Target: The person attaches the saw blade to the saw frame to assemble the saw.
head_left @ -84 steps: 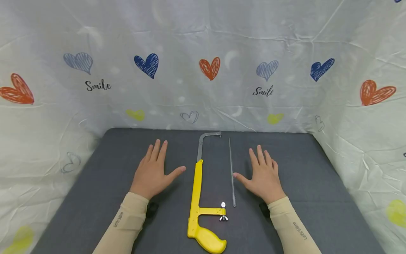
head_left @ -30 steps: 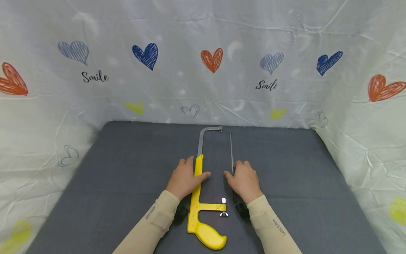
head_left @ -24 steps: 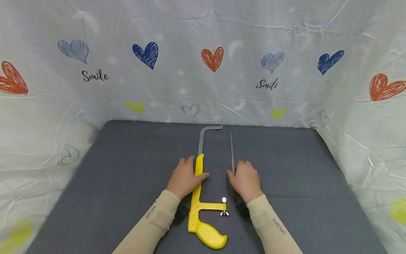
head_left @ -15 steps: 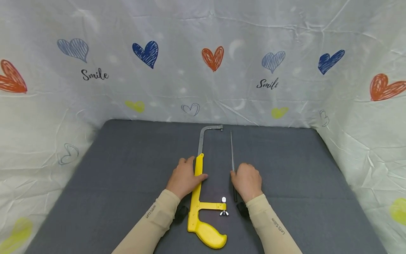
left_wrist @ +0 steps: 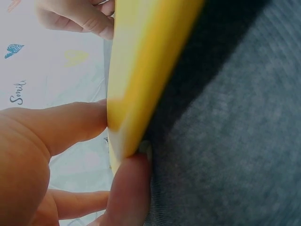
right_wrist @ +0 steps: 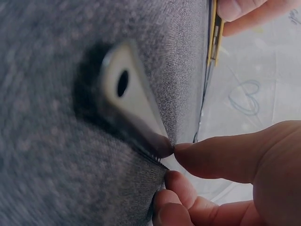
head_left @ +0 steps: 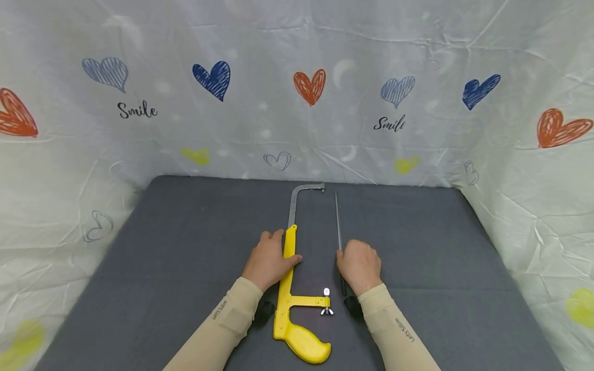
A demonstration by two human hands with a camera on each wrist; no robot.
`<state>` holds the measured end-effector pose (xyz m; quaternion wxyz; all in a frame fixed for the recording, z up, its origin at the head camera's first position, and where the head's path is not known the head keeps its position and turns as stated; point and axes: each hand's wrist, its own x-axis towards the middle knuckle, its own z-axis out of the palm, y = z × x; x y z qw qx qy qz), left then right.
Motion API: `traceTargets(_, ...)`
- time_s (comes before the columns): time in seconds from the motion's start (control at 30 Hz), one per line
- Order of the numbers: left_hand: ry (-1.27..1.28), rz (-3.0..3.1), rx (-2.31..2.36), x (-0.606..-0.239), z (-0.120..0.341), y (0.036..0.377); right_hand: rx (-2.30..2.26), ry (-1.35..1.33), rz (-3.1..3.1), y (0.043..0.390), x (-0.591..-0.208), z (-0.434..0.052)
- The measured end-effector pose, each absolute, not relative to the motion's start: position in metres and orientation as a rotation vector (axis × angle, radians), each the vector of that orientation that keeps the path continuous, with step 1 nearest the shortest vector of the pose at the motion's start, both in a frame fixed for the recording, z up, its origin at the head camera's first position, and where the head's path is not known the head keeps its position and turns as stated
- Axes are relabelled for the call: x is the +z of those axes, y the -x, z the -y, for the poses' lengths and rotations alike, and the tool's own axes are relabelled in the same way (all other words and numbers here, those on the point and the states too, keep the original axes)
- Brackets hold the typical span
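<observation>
A yellow hacksaw frame [head_left: 287, 278] lies lengthwise on the grey mat [head_left: 185, 247], its handle nearest me and no blade fitted. My left hand [head_left: 278, 252] grips its yellow bar; in the left wrist view the thumb and a finger pinch the frame [left_wrist: 141, 70] from both sides. A thin loose saw blade [head_left: 338, 221] lies parallel to the frame's right. My right hand [head_left: 347, 256] is curled over it. In the right wrist view the thumb and fingers [right_wrist: 207, 155] pinch the blade [right_wrist: 127, 94] near its holed end.
A wing nut [head_left: 326, 310] and a small white piece [head_left: 326, 291] sit at the frame's short arm between my wrists. A white sheet printed with hearts [head_left: 297, 103] walls the mat at the back and both sides.
Both hands came in from lying flat and apart on the mat. The left took hold of the frame; over the last second the right hand's fingers curled tighter onto the blade.
</observation>
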<state>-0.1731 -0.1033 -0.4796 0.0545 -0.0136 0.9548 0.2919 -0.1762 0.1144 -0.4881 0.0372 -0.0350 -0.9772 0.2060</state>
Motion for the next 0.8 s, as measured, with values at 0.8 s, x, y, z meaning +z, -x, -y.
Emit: traceTargets(0.8,0.015,-2.9,0.879,-0.4845,0.1035,0.1751,0.623,0.114,3.021,0.1782,-0.4866,-0.1154)
